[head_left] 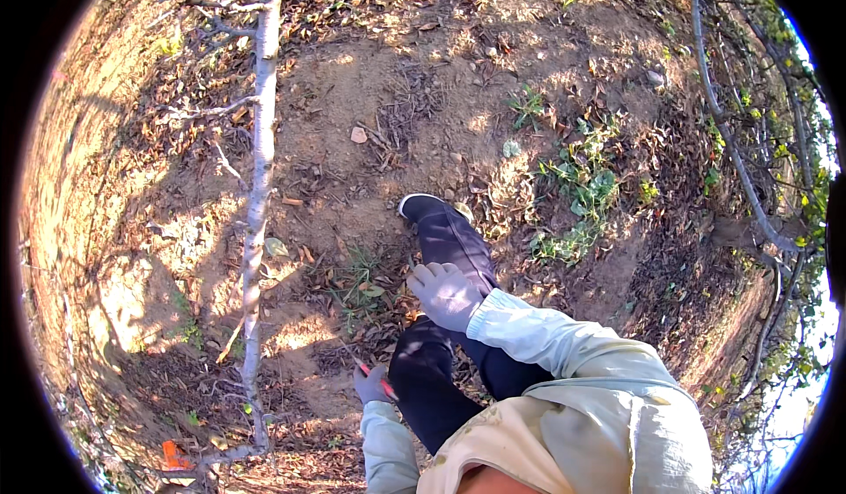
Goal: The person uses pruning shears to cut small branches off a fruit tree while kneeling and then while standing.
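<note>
My left hand (371, 383), in a grey glove, is closed round a red-handled tool (388, 389) beside my left knee. A thin dark blade or tip sticks out ahead of the fingers; the rest is hidden, so its exact kind is unclear. Above my other leg is my right hand (445, 297), also gloved, its fingers curled together. What they hold, if anything, is too small to make out. To the left of both hands a slim, pale tree trunk (258, 163) runs up the view, apart from them, with bare side twigs.
Dry leaves and soil (352, 177) cover the ground, with green weeds (582, 190) to the right. Bent branches (727, 133) with leaves line the right edge. An orange object (174, 455) lies near the trunk's base. My dark shoe (423, 206) is planted ahead.
</note>
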The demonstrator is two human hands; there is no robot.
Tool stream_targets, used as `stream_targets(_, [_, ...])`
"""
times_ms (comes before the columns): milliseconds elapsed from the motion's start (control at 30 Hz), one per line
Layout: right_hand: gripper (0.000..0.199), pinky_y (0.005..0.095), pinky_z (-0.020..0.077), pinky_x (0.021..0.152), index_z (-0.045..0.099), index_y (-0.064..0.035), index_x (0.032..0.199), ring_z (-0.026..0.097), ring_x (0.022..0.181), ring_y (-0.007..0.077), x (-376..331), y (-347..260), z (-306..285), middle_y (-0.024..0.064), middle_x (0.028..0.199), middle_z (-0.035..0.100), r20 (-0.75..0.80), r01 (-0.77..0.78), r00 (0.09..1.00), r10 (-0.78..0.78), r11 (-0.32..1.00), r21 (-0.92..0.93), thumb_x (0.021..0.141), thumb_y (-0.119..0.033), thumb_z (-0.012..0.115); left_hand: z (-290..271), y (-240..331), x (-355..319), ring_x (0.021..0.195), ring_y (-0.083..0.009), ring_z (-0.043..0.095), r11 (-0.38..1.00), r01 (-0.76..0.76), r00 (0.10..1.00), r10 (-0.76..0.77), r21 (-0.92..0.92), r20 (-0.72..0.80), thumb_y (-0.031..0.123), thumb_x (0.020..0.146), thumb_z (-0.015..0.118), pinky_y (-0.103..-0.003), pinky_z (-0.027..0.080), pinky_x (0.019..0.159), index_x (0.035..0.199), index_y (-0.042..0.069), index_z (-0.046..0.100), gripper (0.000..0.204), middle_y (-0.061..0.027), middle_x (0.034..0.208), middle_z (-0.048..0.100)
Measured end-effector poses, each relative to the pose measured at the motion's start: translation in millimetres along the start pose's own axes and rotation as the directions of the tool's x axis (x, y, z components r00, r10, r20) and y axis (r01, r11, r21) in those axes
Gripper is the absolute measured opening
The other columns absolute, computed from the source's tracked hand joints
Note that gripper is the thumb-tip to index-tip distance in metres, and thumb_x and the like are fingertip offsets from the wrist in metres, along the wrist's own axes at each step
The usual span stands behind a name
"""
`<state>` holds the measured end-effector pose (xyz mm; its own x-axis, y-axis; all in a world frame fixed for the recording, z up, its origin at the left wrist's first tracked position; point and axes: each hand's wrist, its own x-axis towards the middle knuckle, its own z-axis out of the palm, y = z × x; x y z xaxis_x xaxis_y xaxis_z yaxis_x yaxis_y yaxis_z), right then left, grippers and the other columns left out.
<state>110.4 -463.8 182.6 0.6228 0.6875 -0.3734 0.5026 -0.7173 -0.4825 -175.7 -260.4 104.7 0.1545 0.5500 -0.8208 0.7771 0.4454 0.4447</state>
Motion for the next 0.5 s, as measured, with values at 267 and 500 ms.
stream_targets(267, [0.014, 0.0373, 0.042, 0.073, 0.064, -0.011, 0.077, 0.055, 0.085, 0.0246, -13, -6, 12, 0.0057, 0.084, 0.055, -0.055, 0.09, 0.994, -0.098, 0.989, -0.12, 0.075, -0.025, 0.062, 15, 51, -113, 0.065, -0.0271, 0.064, 0.902, 0.402, 0.851, -0.304, -0.157, 0.428, 0.004, 0.076, 0.069, -0.043, 0.057, 0.058, 0.128, 0.007, 0.043, 0.058, -0.0121, 0.086, 0.06])
stream_targets(500, [0.021, 0.0399, 0.0473, 0.063, 0.066, -0.0144, 0.077, 0.062, 0.067, 0.0241, -20, -8, 13, 0.0034, 0.068, 0.06, -0.146, 0.27, 0.952, -0.27, 0.963, -0.021, 0.081, -0.033, 0.059, -11, 30, -130, 0.075, -0.0345, 0.065, 0.734, 0.577, 0.758, -0.317, -0.359, 0.57, 0.008, 0.081, 0.064, -0.052, 0.056, 0.068, 0.129, 0.013, 0.041, 0.054, -0.0164, 0.09, 0.061])
